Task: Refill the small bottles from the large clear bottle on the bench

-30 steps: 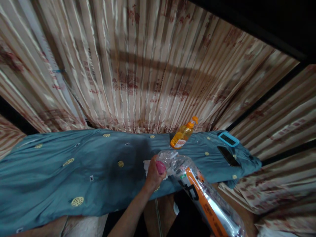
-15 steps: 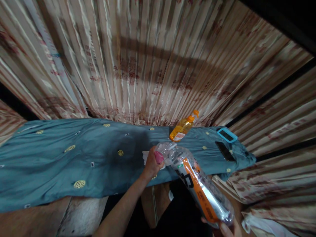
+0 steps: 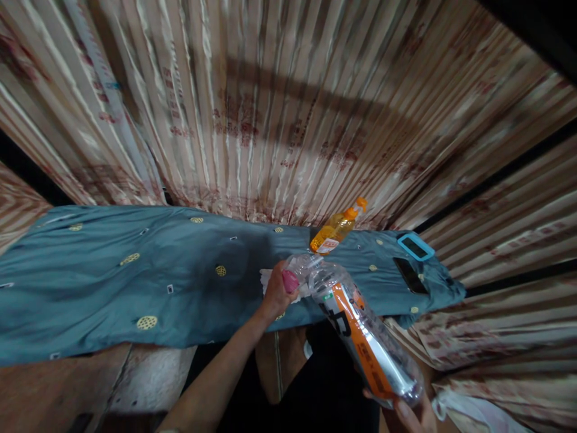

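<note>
My left hand is closed around a small clear plastic container with a pink patch beside my fingers. Tilted toward it is a large clear plastic bottle with an orange and silver label. The bottle's neck end is at the small container; whether they touch I cannot tell. My right hand grips the bottle near its base, low in the view. A white tissue or cloth lies under my left hand. Just beyond the container stands a pump bottle of orange liquid.
A blue-green patterned cloth covers the long surface in front of me. On its right end lie a dark phone and a blue-framed device. Pleated curtains hang behind and at the right. A white bag is at lower right.
The view has shifted slightly. Both hands keep their holds, and the large bottle stays tilted at the small container with little visible change.
</note>
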